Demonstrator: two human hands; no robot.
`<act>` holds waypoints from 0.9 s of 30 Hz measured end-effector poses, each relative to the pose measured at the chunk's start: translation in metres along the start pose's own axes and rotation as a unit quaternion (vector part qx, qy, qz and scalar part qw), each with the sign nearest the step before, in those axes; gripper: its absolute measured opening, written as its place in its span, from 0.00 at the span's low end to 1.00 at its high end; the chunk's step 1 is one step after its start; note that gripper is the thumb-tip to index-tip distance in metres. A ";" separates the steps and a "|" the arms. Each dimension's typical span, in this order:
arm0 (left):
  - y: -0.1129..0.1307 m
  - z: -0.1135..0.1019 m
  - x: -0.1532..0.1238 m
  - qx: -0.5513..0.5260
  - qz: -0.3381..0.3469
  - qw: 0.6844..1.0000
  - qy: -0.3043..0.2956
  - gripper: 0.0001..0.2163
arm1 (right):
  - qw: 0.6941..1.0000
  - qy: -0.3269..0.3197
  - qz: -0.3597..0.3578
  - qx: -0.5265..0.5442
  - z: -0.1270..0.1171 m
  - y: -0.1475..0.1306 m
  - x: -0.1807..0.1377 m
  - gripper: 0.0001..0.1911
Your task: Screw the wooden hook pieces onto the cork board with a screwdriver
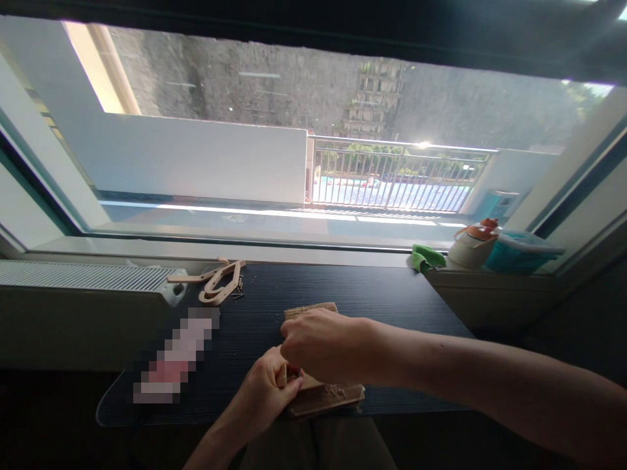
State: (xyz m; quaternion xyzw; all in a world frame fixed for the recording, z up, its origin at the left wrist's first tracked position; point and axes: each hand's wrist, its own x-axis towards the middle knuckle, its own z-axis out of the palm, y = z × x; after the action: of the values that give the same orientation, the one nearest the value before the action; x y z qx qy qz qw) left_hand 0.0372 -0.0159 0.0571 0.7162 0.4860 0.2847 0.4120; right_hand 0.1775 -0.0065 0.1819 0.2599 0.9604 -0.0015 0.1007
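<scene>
A wooden piece [333, 395] with a rough, grooved edge lies near the front of the dark table, partly under my hands. Another rough wooden edge [313, 309] shows behind my right hand; whether the two are joined is hidden. My left hand [267, 378] is closed, thumb and fingers pinching a small light wooden part [282, 376] at the wood's left end. Beside the thumb a bit of something red [294, 371] shows. My right hand [313, 343] is curled into a fist just above, touching or nearly touching the left fingers. What it grips is hidden beneath it.
Curved light wooden pieces [223, 284] lie at the table's back left, with several screws or nails [238, 287] beside them. A blurred-out patch [176, 359] covers something at left. A green cloth [427, 258], a pale jug [471, 247] and a teal box [522, 251] sit by the window.
</scene>
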 end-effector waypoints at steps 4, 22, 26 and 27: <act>-0.001 0.000 -0.001 -0.009 -0.019 1.000 -0.007 0.09 | 1.000 -0.014 0.002 0.008 -0.003 0.003 0.002 0.06; 0.001 0.000 -0.002 0.038 0.007 0.999 -0.024 0.08 | 0.999 -0.014 0.029 0.021 -0.009 0.004 -0.003 0.06; -0.001 0.001 -0.001 0.034 0.006 0.999 -0.022 0.06 | 1.000 0.022 0.001 0.003 -0.001 0.006 -0.002 0.04; -0.001 0.001 -0.001 0.029 0.003 0.999 -0.019 0.05 | 1.000 0.028 0.006 -0.002 0.000 0.005 -0.001 0.04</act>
State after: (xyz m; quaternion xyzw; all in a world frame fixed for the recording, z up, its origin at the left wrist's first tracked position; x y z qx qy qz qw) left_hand 0.0371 -0.0169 0.0559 0.7346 0.4842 0.2574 0.3996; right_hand 0.1805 -0.0025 0.1823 0.2650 0.9613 0.0080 0.0747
